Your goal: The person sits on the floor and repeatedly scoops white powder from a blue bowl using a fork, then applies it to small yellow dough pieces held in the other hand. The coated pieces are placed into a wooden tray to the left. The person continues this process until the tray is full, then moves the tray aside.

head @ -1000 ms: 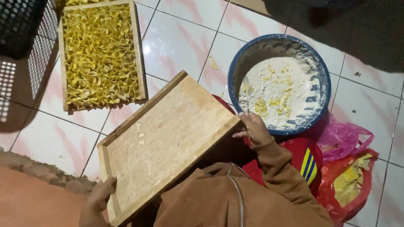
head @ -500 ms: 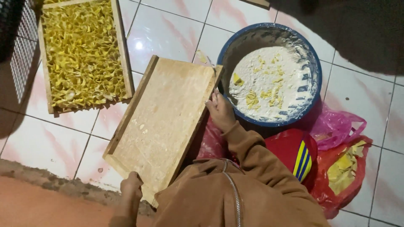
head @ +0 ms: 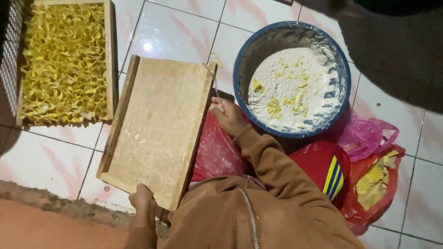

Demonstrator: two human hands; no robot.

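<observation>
We find an empty wooden tray (head: pixel 159 129) lying over the tiled floor (head: pixel 175 32), its surface dusted with a few pale crumbs. The left hand (head: pixel 142 203) grips the tray's near corner, fingers closed on the wood. The right hand (head: pixel 227 115) holds the tray's right edge near the far end; its fingers are curled against the rim (how far they wrap under it we cannot tell). Both arms wear brown sleeves.

To the left of the empty tray, just beside it, sits a second wooden tray (head: pixel 110 60) packed with folded yellow dough pieces (head: pixel 62 64). To the right, close to the right hand, stands a round blue basin (head: pixel 339 69) holding white flour (head: pixel 286 97) with scattered yellow scraps in it.

Below the basin we note a pink plastic bag (head: pixel 364 136), a red plastic bag (head: pixel 374 184) with yellow contents, and a red item with blue and yellow stripes (head: pixel 330 168). Another red bag (head: pixel 214 150) lies between the tray and the right forearm.
</observation>
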